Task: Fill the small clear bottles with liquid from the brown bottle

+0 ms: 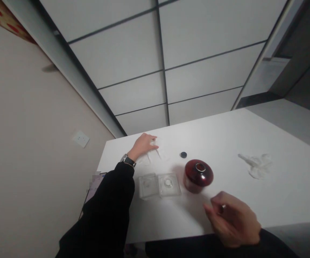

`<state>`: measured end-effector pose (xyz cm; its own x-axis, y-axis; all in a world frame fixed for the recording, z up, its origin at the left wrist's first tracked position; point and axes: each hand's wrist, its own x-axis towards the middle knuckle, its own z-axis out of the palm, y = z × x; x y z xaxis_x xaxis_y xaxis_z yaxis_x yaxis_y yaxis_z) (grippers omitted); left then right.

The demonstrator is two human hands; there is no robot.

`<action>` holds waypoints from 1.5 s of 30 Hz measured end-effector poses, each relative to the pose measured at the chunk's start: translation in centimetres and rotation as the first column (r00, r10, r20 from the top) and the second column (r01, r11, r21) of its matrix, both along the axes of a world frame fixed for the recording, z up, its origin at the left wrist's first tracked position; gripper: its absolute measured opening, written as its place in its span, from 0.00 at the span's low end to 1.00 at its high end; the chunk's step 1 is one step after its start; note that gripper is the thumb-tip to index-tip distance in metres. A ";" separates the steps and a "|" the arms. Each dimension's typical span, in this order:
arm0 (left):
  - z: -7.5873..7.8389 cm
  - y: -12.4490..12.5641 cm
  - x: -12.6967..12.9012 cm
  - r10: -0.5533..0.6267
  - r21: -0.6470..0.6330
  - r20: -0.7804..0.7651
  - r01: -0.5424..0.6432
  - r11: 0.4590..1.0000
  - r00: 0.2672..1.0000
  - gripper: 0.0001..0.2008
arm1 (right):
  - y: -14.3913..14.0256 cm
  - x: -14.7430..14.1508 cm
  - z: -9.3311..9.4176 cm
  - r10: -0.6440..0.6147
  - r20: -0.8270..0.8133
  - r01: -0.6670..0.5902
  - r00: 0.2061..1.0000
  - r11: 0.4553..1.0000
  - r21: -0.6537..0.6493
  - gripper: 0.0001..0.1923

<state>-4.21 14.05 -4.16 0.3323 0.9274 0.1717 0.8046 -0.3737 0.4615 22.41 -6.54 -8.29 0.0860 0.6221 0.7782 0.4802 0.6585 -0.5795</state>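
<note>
Near the far left edge of the table, my left hand (143,144) curls its thumb and fingers around a pale, see-through object (153,142) that barely stands out from the white surface. Thin dark-edged lines run from beneath it toward me. My right hand (234,219) hovers at the near edge, blurred, its fingers curled in with the thumb close to them; a small bright spot shows there, too small to name. Between the hands sit a dark red lidded bowl (197,176) and an open clear plastic case (169,184) with a round clear piece in its right half.
A small black cap (183,154) lies beyond the bowl. Crumpled white tissue (258,165) rests on the right of the white table (219,139). A phone or tablet (95,183) is partly hidden by my left sleeve. Wall and sliding panels border the table.
</note>
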 end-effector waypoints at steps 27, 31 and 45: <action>-6.1 -21.3 -3.1 0.274 -0.266 0.454 -0.164 0.950 0.848 0.38 | -1.8 -2.3 -1.8 0.000 -0.188 -0.115 0.982 0.792 -0.600 0.43; -5.8 -21.7 -3.2 0.286 -0.295 0.454 -0.160 0.942 0.844 0.38 | -1.5 -2.1 -2.6 -0.017 -0.154 -0.085 0.988 0.771 -0.631 0.45; -11.5 -22.6 -5.6 0.291 -0.281 0.405 -0.185 0.942 0.867 0.49 | 1.6 -2.2 -4.5 0.042 -0.197 -0.169 0.979 0.704 -0.690 0.44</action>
<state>-9.85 -8.55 -15.64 0.0369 0.9990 0.0234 0.5532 -0.0399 0.8321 20.23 -4.96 -12.82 0.0645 0.9933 0.0954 0.2955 0.0723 -0.9526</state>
